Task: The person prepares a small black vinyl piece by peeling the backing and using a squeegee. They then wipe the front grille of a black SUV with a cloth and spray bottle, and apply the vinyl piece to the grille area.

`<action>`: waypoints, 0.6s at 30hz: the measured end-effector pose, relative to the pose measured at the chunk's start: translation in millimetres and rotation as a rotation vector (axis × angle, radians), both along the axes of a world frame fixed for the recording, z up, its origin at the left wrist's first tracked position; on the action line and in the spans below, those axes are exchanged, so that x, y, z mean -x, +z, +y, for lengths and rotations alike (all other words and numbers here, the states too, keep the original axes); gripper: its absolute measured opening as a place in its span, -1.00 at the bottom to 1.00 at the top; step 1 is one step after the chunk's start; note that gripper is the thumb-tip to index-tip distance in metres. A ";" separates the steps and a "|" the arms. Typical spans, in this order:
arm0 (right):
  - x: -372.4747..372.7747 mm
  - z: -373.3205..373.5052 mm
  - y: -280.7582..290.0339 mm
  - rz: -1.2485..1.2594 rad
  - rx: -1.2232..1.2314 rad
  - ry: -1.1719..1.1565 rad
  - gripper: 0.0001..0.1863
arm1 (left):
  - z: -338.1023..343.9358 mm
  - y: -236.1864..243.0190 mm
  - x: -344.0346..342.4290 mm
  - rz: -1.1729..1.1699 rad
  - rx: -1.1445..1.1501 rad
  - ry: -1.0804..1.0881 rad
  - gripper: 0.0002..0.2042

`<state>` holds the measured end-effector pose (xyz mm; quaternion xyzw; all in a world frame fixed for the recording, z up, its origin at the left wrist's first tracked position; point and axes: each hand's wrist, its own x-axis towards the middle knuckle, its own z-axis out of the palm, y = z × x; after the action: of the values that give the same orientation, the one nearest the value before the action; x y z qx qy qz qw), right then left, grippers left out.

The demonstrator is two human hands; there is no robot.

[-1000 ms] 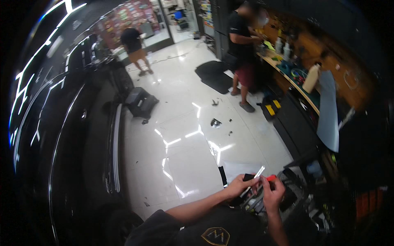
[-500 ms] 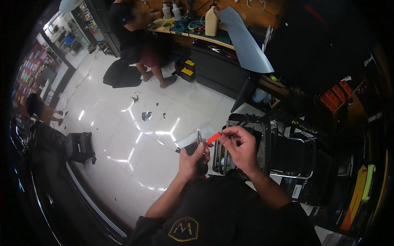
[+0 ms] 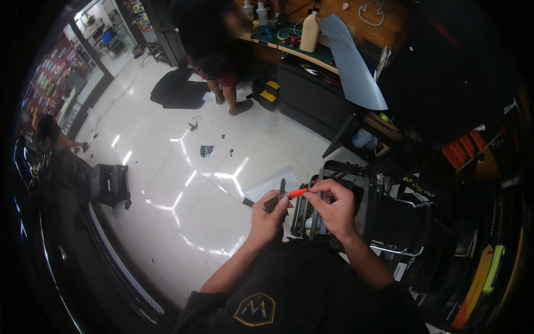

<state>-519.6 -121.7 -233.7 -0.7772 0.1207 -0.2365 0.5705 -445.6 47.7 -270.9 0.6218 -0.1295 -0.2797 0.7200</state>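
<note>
My left hand (image 3: 268,217) is closed around a slim metal-looking tool (image 3: 282,186), which stands up past the thumb. A dark flat piece (image 3: 271,204) is also held in that hand, mostly covered by its fingers. Between my hands lies a short, narrow red piece (image 3: 298,193), nearly level. Finger and thumb of my right hand (image 3: 336,210) pinch its right end, while its left end meets my left thumb and fingertips. Its exact kind is too small to tell.
Close by on the right stands a black mesh basket cart (image 3: 364,192). A dark glossy car body (image 3: 105,261) runs along the left, with a black step stool (image 3: 109,185) nearby. Scraps (image 3: 207,151) lie on the floor. Another person (image 3: 214,55) stands at the workbench (image 3: 311,54).
The red piece has tipped closer to level, and the slim tool has turned slightly. My view has shifted, moving the surroundings rightward. The person at the bench has changed stance.
</note>
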 end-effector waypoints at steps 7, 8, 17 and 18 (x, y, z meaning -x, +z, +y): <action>-21.3 -0.1 -9.2 0.126 -0.136 0.068 -0.85 | 14.4 3.6 -6.2 0.011 0.011 0.038 -0.77; -25.5 0.6 -12.1 0.127 -0.159 0.076 -0.84 | 16.8 4.0 -7.4 0.011 0.013 0.054 -0.77; -42.8 18.3 -3.1 0.141 -0.465 0.080 -0.94 | 50.4 -3.7 -18.9 0.033 -0.036 -0.001 -0.79; -46.1 22.7 -1.6 0.110 -0.511 0.052 -0.93 | 47.8 -1.9 -18.4 0.015 0.026 0.014 -0.78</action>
<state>-473.5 -99.0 -235.4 -0.6226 0.1873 -0.1411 0.7466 -427.1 95.5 -272.9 0.6110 -0.1232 -0.2776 0.7310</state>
